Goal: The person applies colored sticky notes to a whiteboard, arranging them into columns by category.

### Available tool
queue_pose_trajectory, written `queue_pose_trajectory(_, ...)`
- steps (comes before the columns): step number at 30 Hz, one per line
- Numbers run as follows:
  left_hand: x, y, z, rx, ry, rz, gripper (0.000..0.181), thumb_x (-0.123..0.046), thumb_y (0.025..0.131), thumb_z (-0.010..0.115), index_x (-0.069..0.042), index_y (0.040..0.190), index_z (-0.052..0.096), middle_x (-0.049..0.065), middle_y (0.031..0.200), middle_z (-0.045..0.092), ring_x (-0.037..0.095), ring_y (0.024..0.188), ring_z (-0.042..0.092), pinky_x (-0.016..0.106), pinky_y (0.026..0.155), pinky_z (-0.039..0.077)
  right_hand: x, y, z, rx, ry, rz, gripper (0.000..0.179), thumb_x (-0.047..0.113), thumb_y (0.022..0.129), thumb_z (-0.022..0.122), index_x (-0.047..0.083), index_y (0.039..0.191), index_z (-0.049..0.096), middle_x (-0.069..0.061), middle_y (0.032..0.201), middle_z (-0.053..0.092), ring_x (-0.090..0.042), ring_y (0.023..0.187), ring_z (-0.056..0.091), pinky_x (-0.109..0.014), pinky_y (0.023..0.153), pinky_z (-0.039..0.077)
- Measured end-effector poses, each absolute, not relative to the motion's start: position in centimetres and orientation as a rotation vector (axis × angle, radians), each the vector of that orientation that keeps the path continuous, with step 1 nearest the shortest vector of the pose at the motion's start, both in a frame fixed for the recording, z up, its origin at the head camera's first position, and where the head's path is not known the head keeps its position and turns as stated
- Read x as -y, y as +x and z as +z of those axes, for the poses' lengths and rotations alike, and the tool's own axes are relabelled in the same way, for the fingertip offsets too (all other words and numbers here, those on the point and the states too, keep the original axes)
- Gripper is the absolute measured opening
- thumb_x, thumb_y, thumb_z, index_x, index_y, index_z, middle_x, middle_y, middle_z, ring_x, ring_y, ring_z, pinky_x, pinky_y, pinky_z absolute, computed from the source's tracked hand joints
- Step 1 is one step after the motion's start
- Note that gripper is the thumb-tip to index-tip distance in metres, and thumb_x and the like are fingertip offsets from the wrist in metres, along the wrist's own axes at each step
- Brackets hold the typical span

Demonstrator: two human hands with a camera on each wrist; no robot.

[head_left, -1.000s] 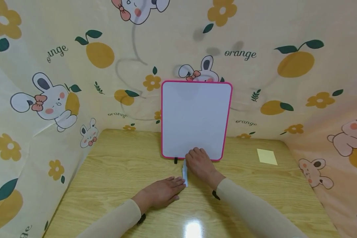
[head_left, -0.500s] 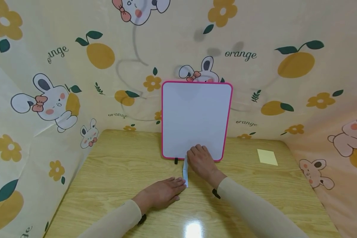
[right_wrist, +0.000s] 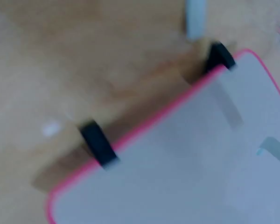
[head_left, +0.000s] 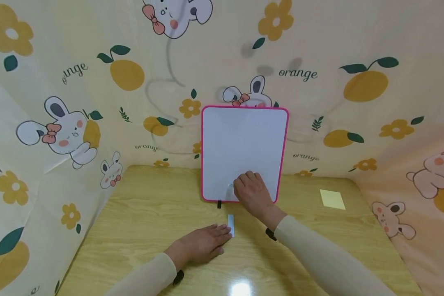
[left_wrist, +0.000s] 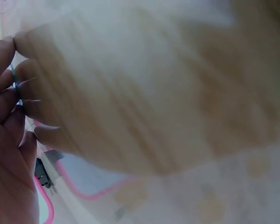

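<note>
Our left hand point(head_left: 201, 244) lies flat, fingers straight, pressing the pale strip point(head_left: 231, 224) to the table point(head_left: 151, 205). Right hand point(head_left: 254, 195) curled before the whiteboard point(head_left: 240, 144), apparently pinching a short piece point(right_wrist: 276, 151); fingertips hidden. We'd want steady pressure, light pinch, no creasing.

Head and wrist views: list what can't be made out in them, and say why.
Right hand: fingertips hidden behind its own knuckles, head view.
Right-hand black clip under the whiteboard: hidden by the right hand, head view.
Pale strip: one end cut off by the top edge, right wrist view.
Tabletop: grain blurred, left wrist view.
</note>
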State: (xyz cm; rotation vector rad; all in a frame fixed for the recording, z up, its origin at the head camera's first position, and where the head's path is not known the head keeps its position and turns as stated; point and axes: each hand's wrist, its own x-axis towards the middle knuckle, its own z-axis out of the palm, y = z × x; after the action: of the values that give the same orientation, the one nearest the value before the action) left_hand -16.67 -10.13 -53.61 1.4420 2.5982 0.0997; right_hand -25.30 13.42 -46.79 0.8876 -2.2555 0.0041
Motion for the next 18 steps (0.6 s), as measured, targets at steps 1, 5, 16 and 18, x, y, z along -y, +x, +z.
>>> queue_pose_trajectory(1,10.2,-16.6,-53.7,-2.594,1.441,0.112,0.053,-0.034,0.114,0.047,-0.011,0.162,0.043,0.005,0.169,0.040,0.020,0.158,0.035,0.037,0.131,0.030,-13.3,-25.4,-46.2,2.246,0.888,0.010,0.014,0.014,0.098,0.071,0.007,0.090,0.062,-0.007,0.090,0.066,-0.028,0.086,0.060,-0.038,0.070,0.049)
queue_pose_trajectory(5,10.4,-16.6,-54.1,-2.590,1.435,0.150,0.053,-0.034,0.113,0.048,-0.012,0.161,0.044,0.005,0.168,0.041,0.020,0.158,0.036,0.038,0.130,0.032,-12.8,-26.4,-43.7,2.193,0.876,0.022,0.015,0.013,0.098,0.072,0.006,0.090,0.062,-0.008,0.093,0.069,-0.029,0.090,0.063,-0.039,0.071,0.051)
queue_pose_trajectory(16,10.5,-16.9,-54.1,-2.601,1.436,0.192,0.053,-0.034,0.113,0.047,-0.013,0.162,0.044,0.004,0.168,0.042,0.018,0.157,0.037,0.039,0.130,0.033,-11.3,-30.2,-39.0,1.956,0.801,0.000,0.017,0.010,0.097,0.070,0.003,0.086,0.060,-0.012,0.094,0.070,-0.032,0.089,0.064,-0.040,0.068,0.053)
queue_pose_trajectory(18,10.4,-16.9,-54.0,-2.598,1.429,0.205,0.053,-0.034,0.113,0.048,-0.013,0.162,0.044,0.004,0.168,0.041,0.018,0.157,0.037,0.039,0.130,0.033,-11.1,-30.8,-38.6,1.931,0.791,-0.018,0.017,0.010,0.098,0.070,0.002,0.086,0.061,-0.011,0.094,0.070,-0.031,0.090,0.064,-0.040,0.069,0.054)
